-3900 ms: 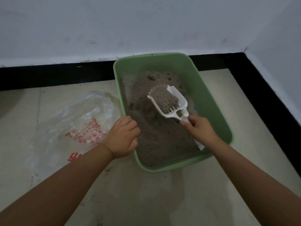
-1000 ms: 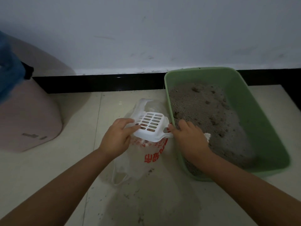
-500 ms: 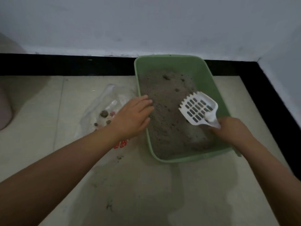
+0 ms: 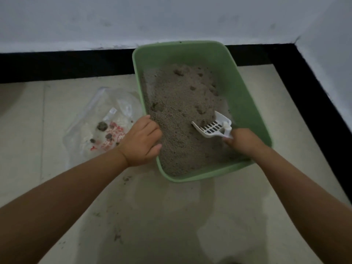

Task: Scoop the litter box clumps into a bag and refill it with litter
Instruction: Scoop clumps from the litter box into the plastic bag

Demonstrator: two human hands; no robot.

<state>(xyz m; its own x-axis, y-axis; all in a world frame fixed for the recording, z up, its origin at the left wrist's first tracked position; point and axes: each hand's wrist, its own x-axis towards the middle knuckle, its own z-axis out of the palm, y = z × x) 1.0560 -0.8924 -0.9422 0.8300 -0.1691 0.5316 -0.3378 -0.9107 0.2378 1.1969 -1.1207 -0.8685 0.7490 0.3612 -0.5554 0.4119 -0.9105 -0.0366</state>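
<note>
Filling the upper middle of the view, the green litter box (image 4: 245, 103) sits on the pale tiled floor (image 4: 171, 216) with its far end at twelve o'clock against the black skirting (image 4: 66, 63) and its near rim at six o'clock. Grey litter (image 4: 179, 115) covers its bottom unevenly, pitted with hollows and a few lumps toward the far end, and lies well below the rim. Open floor spreads from the box toward six o'clock, dotted with dark crumbs; at three o'clock the skirting runs close along the box's side. At nine o'clock, just beside the box, a clear plastic bag (image 4: 99, 115) with red print lies slack on the floor, several dark clumps (image 4: 102, 126) and white scraps inside it. The left hand (image 4: 142, 141) curls its fingers over the box's nine o'clock rim, gripping it. The right hand (image 4: 243, 141) clasps the handle of the white slotted scoop (image 4: 213, 126), whose front edge digs into the litter.
</note>
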